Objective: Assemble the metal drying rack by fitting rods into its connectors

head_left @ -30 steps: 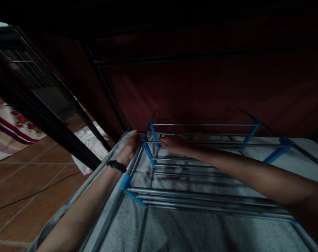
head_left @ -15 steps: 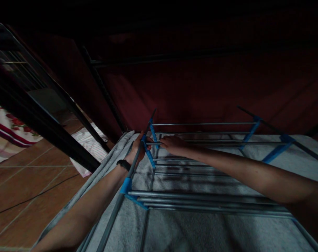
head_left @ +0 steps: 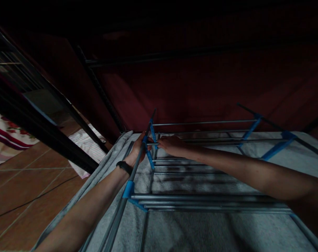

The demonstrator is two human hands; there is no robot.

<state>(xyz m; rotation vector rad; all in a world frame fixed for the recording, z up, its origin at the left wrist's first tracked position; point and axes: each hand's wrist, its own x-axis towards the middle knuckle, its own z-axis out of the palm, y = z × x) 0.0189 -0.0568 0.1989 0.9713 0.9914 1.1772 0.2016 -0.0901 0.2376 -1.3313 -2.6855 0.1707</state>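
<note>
A rack of grey metal tubes [head_left: 211,198] with blue plastic connectors [head_left: 128,189] lies on a grey fleecy blanket [head_left: 195,231]. My left hand [head_left: 138,149], with a dark band at its wrist, is closed around the rack's left side pole by a middle blue connector [head_left: 145,140]. Just right of that connector, my right hand [head_left: 171,145] is closed on a crossbar [head_left: 153,144] near its left end. The right fingertips are partly hidden behind the hand, and the left palm is partly behind the pole.
Dark bed-frame posts [head_left: 43,120] slant down on the left. Behind the rack hangs a dark red curtain [head_left: 187,91]. Brown floor tiles [head_left: 25,190], a striped cloth [head_left: 84,147] and a thin black cable [head_left: 38,197] are at the left. The blanket's edge drops off there.
Both hands keep their places on the pole and crossbar. The near-left corner of the rack sits slightly lower and further right in view, and the whole view has shifted a little.
</note>
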